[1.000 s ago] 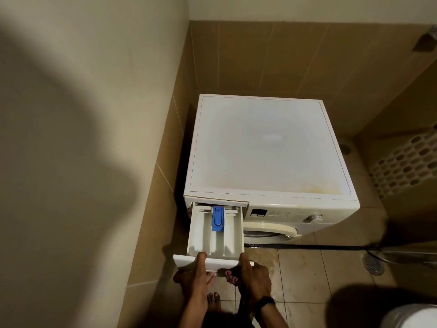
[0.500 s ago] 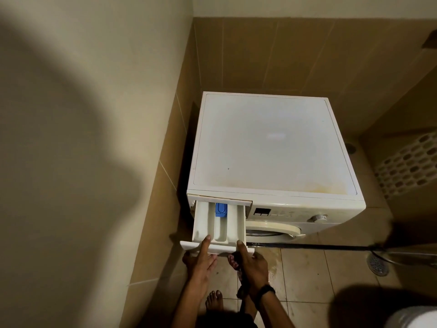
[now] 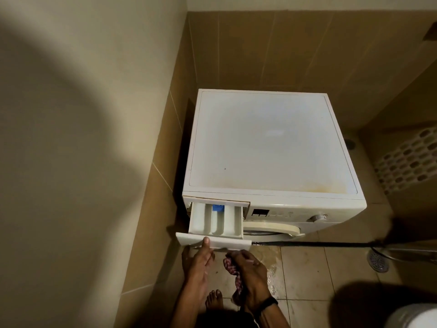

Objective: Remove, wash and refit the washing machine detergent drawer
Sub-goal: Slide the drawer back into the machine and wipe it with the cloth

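**White drawer part-way out, both your hands at its front**

White plastic sits under your left thumb: your left hand point(image 3: 201, 259) pinches the front panel point(image 3: 227, 242) of the detergent drawer point(image 3: 216, 223), thumb flat along the panel's top edge and the fingers reaching up beneath it. The fingertips are hidden under the panel.

Your right hand point(image 3: 250, 268) is curled round a dark patterned cloth point(image 3: 233, 268), which bunches at your knuckles and trails back under your palm. That fist sits just below the right half of the panel; whether it touches the drawer cannot be told. You wear a black wristband point(image 3: 268, 304) on that wrist.

The drawer is in its slot at the top left of the washing machine point(image 3: 272, 143), pulled part-way out and roughly level. Three compartments are exposed, and a blue insert point(image 3: 218, 207) shows at the back of the middle one, right at the mouth of the slot.

Your bare foot point(image 3: 214, 300) stands on the tiled floor point(image 3: 305, 271) between your forearms. The tiles beside your right hand shine wet. A black hose point(image 3: 307, 243) runs along the floor from the machine's base towards a round drain point(image 3: 378, 260).
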